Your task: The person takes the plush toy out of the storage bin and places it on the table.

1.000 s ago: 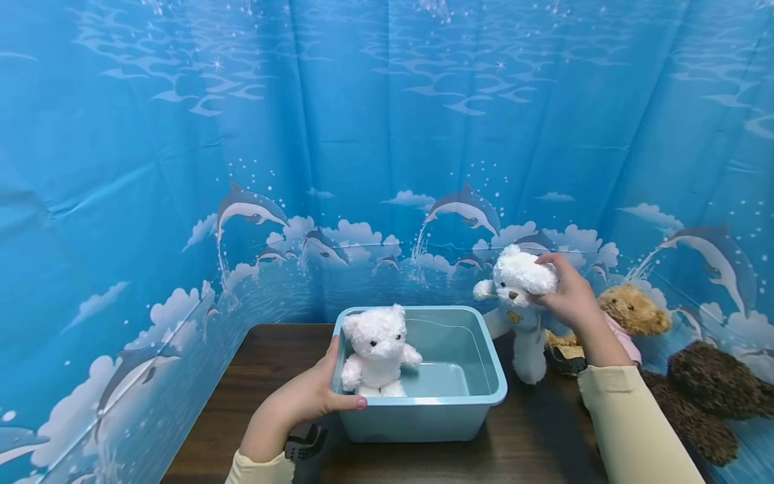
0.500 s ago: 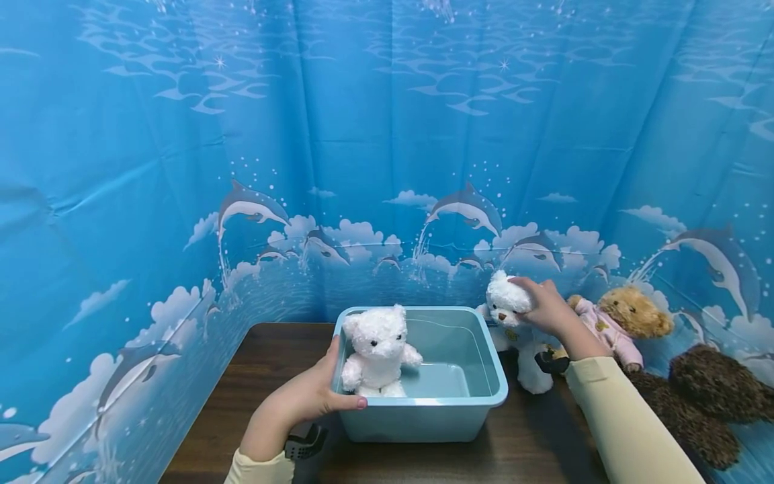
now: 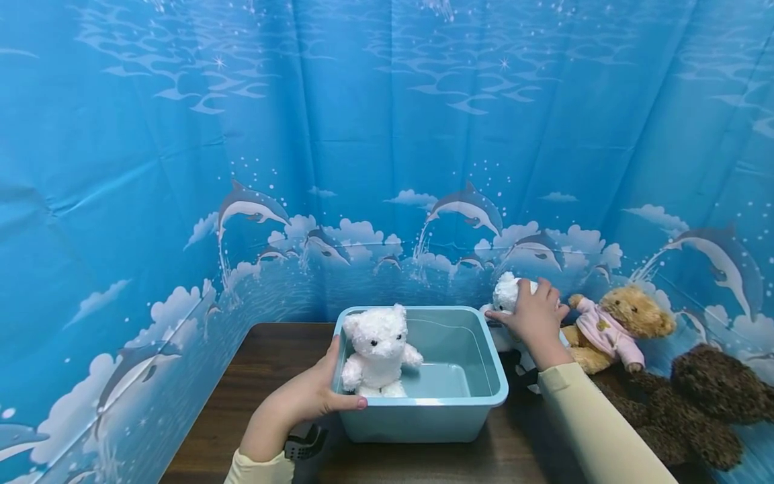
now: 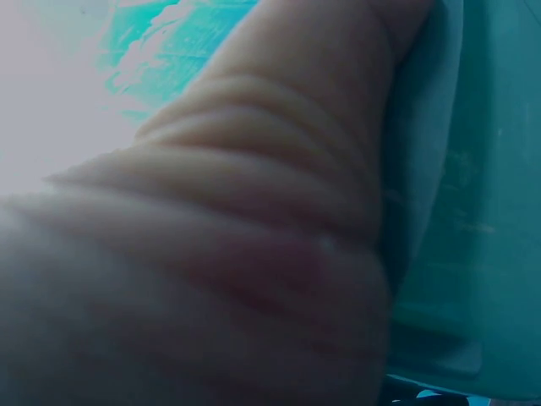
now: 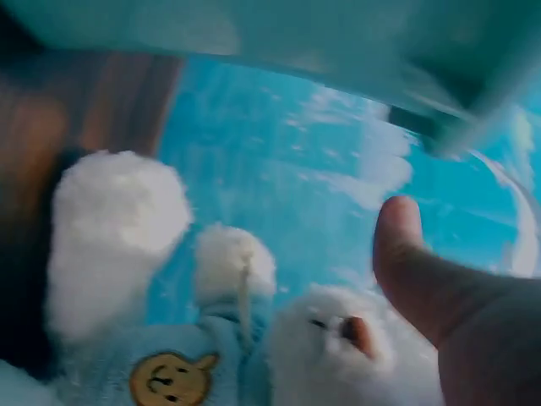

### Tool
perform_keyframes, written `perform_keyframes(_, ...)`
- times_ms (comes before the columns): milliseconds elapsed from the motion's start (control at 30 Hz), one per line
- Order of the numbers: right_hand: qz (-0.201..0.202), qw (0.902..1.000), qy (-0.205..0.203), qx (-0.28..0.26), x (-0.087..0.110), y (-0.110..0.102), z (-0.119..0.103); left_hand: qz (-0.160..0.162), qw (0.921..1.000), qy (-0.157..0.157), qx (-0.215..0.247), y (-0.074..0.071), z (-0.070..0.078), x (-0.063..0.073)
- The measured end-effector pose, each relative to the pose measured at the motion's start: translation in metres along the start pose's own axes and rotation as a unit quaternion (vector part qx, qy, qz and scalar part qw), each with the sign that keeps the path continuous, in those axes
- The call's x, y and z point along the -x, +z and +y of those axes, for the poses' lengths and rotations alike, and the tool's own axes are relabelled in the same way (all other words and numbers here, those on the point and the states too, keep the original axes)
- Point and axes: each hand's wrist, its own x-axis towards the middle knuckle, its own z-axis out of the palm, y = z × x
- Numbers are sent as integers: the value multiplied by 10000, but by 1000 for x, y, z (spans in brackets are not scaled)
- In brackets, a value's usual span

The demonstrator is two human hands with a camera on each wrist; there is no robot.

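Note:
A light blue plastic tub (image 3: pixel 417 422) stands on the dark table. My left hand (image 3: pixel 302 400) grips its near left corner, the thumb along the front rim. Inside, at the left wall, a white teddy bear (image 3: pixel 377 343) sits upright. Just right of the tub, my right hand (image 3: pixel 535 321) is spread in front of another white teddy bear (image 3: pixel 505 290), largely hiding it. In the right wrist view, that bear's blue outfit (image 5: pixel 207 338) carries a brown face patch. There the right thumb (image 5: pixel 414 262) stands straight beside the bear's head; whether it touches is unclear.
A tan teddy bear (image 3: pixel 607 329) in a pink top leans back at the right. Nearer lies a dark brown plush toy (image 3: pixel 695 403). The table (image 3: pixel 242 396) shows left of the tub, and a blue dolphin curtain (image 3: pixel 387 168) hangs behind.
The bear in blue has been lowered beside the tub. My right hand has loosened from its head and turned, its fingers spreading. My left hand and the tub have stayed put.

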Motion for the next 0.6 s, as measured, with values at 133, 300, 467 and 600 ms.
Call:
perform_keyframes(133, 255, 9996, 38, 60, -1, 11, -1, -10, 10000, -7, 18, 0, -1, -1)
perform_keyframes(300, 221, 9981, -232, -517, -6, 9, 5, -8, 10000, -21, 80, 2, -1, -2)
perform_keyframes(467, -264, 9927, -352, -1127, -15, -1, 14, 20, 10000, -36, 16, 1, -2, -2)
perform_keyframes(600, -594, 9899, -185, -1272, -17, 0, 20, 24, 10000, -46, -76, 2, -3, -3)
